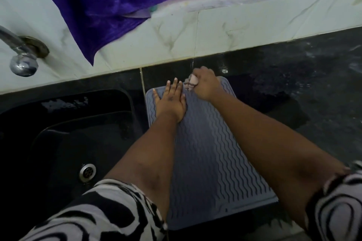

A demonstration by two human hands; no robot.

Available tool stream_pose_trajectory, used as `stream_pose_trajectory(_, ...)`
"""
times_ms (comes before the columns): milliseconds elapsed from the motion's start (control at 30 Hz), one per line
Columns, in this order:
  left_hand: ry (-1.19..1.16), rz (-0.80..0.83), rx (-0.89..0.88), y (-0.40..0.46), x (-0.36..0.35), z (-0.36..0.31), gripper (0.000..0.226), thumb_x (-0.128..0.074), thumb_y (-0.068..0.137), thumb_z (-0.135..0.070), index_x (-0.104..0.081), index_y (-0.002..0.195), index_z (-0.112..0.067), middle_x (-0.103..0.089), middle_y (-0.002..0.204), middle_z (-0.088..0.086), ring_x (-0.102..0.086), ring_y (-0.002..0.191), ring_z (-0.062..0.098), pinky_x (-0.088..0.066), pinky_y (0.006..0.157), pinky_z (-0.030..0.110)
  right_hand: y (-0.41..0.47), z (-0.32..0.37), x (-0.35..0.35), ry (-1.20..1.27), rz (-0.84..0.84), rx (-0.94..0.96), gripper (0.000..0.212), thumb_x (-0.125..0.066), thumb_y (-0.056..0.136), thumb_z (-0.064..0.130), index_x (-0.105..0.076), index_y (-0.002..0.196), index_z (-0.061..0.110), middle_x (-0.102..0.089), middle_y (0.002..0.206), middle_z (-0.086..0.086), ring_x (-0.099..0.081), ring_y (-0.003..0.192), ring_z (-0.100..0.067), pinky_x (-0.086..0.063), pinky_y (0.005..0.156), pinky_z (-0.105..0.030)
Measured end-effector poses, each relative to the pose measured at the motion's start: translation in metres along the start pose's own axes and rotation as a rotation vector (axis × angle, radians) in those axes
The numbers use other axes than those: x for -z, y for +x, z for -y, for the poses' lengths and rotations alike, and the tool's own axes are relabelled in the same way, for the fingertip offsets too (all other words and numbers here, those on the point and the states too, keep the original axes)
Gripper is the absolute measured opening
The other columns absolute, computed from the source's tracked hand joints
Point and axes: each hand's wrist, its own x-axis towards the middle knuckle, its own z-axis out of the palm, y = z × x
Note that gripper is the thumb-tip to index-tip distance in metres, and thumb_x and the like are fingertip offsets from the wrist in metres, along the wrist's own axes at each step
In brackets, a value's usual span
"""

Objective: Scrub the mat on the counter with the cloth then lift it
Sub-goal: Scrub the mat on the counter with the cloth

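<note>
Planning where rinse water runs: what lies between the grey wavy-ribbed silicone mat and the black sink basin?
Only a narrow strip of black counter separates mat from sink, head view.

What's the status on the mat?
Left hand flat, pinning mat. Right hand scrubbing far end with cloth. Mat not lifted; nothing obstructing.

— How many mats do you have there?
— One mat (211, 154), flat on the one counter (313, 88).
— And cloths?
— One cloth (191, 82), balled in my right hand (205, 84). My left hand (172, 101) makes two hands, each with one patterned sleeve, so two sleeves: left sleeve (101, 213), right sleeve (337, 207).
— Anything else to count?
— One sink (64, 127) with one drain (87, 170), one tap (21, 53), and one purple curtain (121, 2).
</note>
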Motion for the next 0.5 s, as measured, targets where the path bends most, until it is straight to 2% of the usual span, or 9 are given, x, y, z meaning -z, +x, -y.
stream_pose_trajectory(100, 0.002, 0.005, -0.009, -0.001, 0.000, 0.000, 0.055, -0.018, 0.102, -0.038, -0.008, 0.154, -0.027, 0.001, 0.162, -0.012, 0.005, 0.148, 0.009, 0.012, 0.113, 0.059, -0.002, -0.007, -0.026, -0.207, 0.046, 0.018, 0.029, -0.060, 0.080, 0.029, -0.054, 0.105, 0.015, -0.050, 0.110, -0.014, -0.047, 0.105, -0.033, -0.038, 0.082, -0.045)
stream_pose_trajectory(167, 0.000, -0.004, -0.012, -0.001, 0.000, 0.001, 0.054, -0.017, 0.102, -0.036, -0.008, 0.155, -0.027, 0.001, 0.162, -0.011, 0.005, 0.148, 0.009, 0.010, 0.114, 0.060, -0.020, -0.010, -0.031, -0.192, 0.021, 0.019, 0.033, -0.059, 0.078, 0.034, -0.055, 0.107, 0.019, -0.050, 0.111, -0.011, -0.045, 0.108, -0.031, -0.035, 0.085, -0.046)
stream_pose_trajectory(267, -0.007, -0.013, -0.010, -0.001, 0.000, -0.001, 0.053, -0.017, 0.102, -0.034, -0.009, 0.154, -0.026, -0.001, 0.162, -0.011, 0.003, 0.148, 0.009, 0.008, 0.114, 0.060, -0.075, -0.013, -0.023, -0.105, 0.078, 0.016, 0.035, -0.055, 0.073, 0.043, -0.055, 0.104, 0.028, -0.050, 0.112, -0.004, -0.043, 0.109, -0.025, -0.033, 0.087, -0.044)
stream_pose_trajectory(400, 0.025, -0.010, 0.000, -0.005, 0.003, -0.003, 0.054, -0.017, 0.102, -0.034, -0.008, 0.155, -0.025, -0.001, 0.162, -0.010, 0.003, 0.148, 0.010, 0.006, 0.114, 0.061, -0.192, -0.015, -0.022, -0.153, 0.103, 0.063, 0.027, -0.063, 0.068, 0.031, -0.056, 0.094, 0.029, -0.052, 0.103, 0.001, -0.047, 0.099, -0.023, -0.033, 0.081, -0.040)
stream_pose_trajectory(500, 0.103, 0.026, -0.017, -0.007, 0.008, -0.007, 0.055, -0.014, 0.102, -0.034, -0.003, 0.155, -0.023, 0.004, 0.162, -0.006, 0.006, 0.149, 0.014, 0.008, 0.114, 0.061, -0.247, -0.015, -0.018, -0.177, 0.215, 0.055, 0.025, -0.057, 0.072, 0.032, -0.055, 0.097, 0.033, -0.048, 0.104, 0.007, -0.042, 0.100, -0.016, -0.028, 0.081, -0.036)
